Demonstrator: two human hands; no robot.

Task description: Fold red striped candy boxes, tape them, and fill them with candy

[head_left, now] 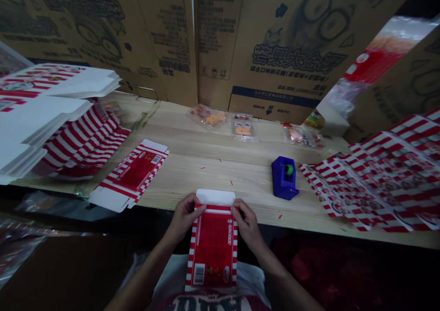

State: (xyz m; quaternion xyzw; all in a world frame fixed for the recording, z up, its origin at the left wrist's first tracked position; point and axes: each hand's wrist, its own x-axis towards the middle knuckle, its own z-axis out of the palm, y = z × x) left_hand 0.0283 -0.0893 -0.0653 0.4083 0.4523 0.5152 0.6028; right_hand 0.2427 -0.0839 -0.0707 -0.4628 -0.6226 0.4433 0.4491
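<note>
A red-and-white striped carton (216, 247) with a barcode and a white end flap is held in front of my body, at the table's front edge. On its left upper edge my left hand (187, 212) is closed, thumb lying on the printed face. My right hand (246, 221) pinches the opposite upper edge beside the flap. Left of my hands lies another flattened carton (137, 171) of the same print, its flaps spread. A blue tape dispenser (283, 178) with a green core stands to the right.
Stacks of flat white-and-striped cartons (58, 91) rise at the left. Several finished-looking striped boxes (385, 173) are piled at right. Small clear packets (243, 126) lie along the back, before large brown cardboard boxes (275, 49). Red scraps dot the wooden table (192, 146).
</note>
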